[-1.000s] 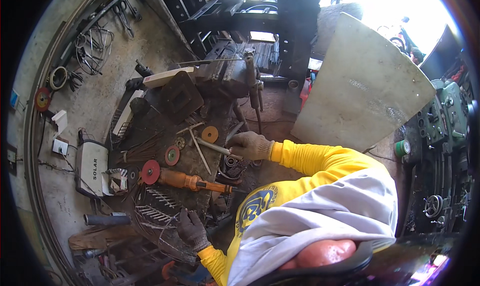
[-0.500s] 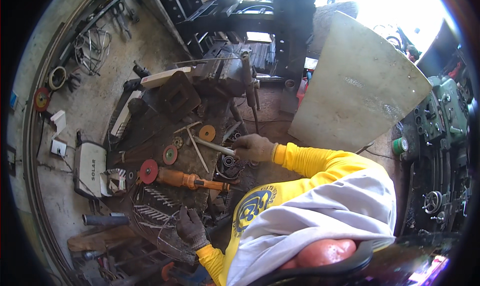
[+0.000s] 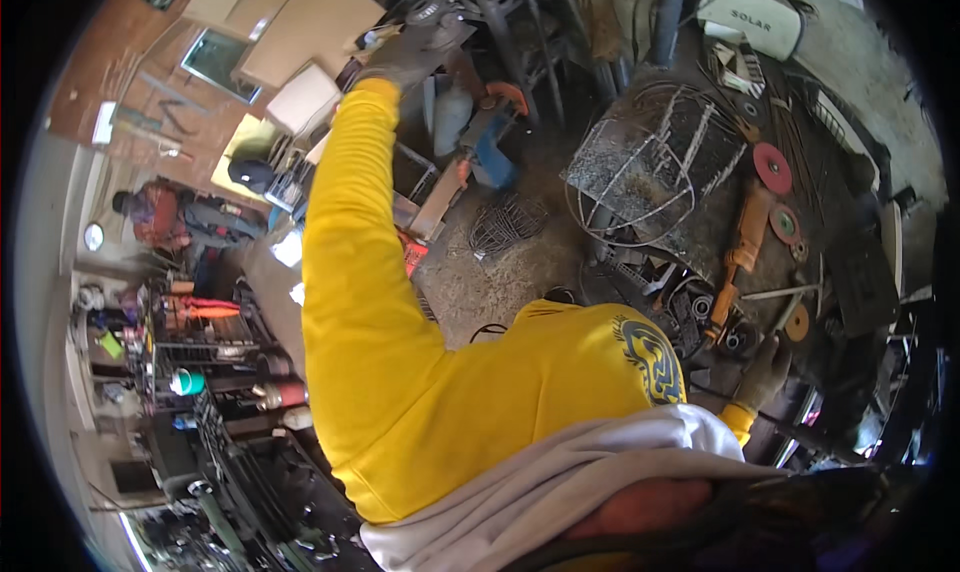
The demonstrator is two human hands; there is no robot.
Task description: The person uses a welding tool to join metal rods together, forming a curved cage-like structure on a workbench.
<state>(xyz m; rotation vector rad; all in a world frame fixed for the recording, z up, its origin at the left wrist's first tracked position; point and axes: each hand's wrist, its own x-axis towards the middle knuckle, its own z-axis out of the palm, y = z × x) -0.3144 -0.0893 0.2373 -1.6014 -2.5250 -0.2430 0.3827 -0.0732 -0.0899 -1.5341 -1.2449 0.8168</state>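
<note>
My left hand (image 3: 408, 58), in a dark work glove, reaches out at the upper left with its fingers stretched and somewhat blurred. Beyond the fingertips sits a grey round metal part (image 3: 432, 12); whether they touch it I cannot tell. At the right, my gloved right hand (image 3: 762, 374) points its fingers toward the lower end of a hammer handle (image 3: 790, 312) and does not wrap round it. Left of that handle lies an orange angle grinder (image 3: 745, 240), beside a red disc (image 3: 772, 168) and an orange-yellow disc (image 3: 797, 322) on the dark workbench.
A wire frame (image 3: 690, 162) overhangs the bench's near side. On the floor are coiled wire (image 3: 505, 227) and a blue tool (image 3: 492, 157). Cardboard (image 3: 310, 27) and a white box (image 3: 303, 100) stand at the upper left. Another person (image 3: 165, 217) is farther off at the left.
The view has swung left, so the bench now appears at the right. My left hand has left the bench's edge and reached far out; my right hand's fingers have come off the hammer handle.
</note>
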